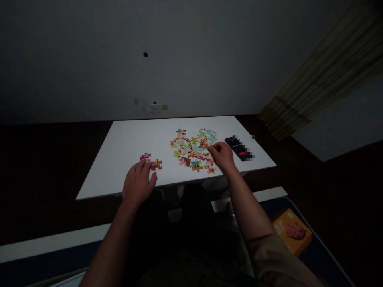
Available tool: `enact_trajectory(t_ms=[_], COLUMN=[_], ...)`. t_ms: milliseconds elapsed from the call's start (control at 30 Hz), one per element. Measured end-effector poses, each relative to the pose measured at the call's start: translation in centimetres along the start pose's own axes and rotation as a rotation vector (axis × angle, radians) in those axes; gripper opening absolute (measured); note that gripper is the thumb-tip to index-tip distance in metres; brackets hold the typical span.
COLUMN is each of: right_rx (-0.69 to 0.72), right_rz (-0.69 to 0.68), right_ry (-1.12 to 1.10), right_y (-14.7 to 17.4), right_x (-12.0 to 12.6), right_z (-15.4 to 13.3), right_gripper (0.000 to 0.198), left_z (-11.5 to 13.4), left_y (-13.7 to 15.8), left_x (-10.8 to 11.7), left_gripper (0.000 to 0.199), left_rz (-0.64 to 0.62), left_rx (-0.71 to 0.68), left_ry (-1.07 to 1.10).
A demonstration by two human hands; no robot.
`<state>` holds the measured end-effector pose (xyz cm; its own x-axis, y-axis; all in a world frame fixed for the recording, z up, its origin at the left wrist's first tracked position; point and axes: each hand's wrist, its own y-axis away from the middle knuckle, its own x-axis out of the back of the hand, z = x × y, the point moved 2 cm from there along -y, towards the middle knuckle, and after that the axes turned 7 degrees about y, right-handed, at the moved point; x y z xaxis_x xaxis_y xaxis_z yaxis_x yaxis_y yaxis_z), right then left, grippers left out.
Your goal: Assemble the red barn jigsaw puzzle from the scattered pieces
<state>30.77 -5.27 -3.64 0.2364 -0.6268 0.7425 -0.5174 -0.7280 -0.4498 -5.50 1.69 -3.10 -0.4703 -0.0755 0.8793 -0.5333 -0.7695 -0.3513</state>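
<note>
My left hand (138, 181) lies palm down near the table's front edge, fingers stretched out over a few joined jigsaw puzzle pieces (156, 164). Its fingers partly cover them, and a red piece with a white pattern (145, 156) shows just beyond the fingertips. A loose heap of colourful puzzle pieces (185, 147) spreads over the middle of the white table (119, 139). At the heap's right side, my right hand (222, 154) has thumb and fingers pinched together on a puzzle piece (208, 148), mostly hidden by the fingertips.
Right of the heap lies a black phone (235, 146) with a lit screen showing digits. An orange box (291, 231) rests on a dark blue surface at lower right. Behind the table is a wall with sockets (158, 107); a curtain (299, 95) hangs at right.
</note>
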Motion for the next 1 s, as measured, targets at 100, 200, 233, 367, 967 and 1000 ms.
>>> enact_trajectory(t_ms=[100,200,233,367,967,1000], right_rx=[0.080,0.161,0.174,0.168,0.205,0.214], right_rz=[-0.018,-0.075,-0.097,-0.149,-0.268,-0.273], right_ry=[0.075,0.140,0.156,0.167,-0.019,-0.041], right_y=[1.4,3.1,3.5,4.0,2.9,2.9], right_x=[0.5,0.9,0.9,0.6,1.3,1.3], right_z=[-0.2,-0.2,-0.1,0.4,-0.2,-0.4], right_gripper=[0.018,0.022,0.026,0.031,0.028,0.025], left_z=[0.1,0.1,0.1,0.1,0.1,0.2], left_y=[0.0,-0.1,-0.1,-0.1,0.1,0.1], left_x=[0.0,-0.1,-0.1,-0.2,0.1,0.1], left_gripper=[0.046,0.047,0.047,0.045,0.046,0.046], left_rz=[0.005,-0.001,-0.004,-0.016,-0.007,-0.004], left_rx=[0.010,0.022,0.025,0.025,0.000,0.003], left_ry=[-0.004,-0.004,-0.005,0.005,-0.034,-0.036])
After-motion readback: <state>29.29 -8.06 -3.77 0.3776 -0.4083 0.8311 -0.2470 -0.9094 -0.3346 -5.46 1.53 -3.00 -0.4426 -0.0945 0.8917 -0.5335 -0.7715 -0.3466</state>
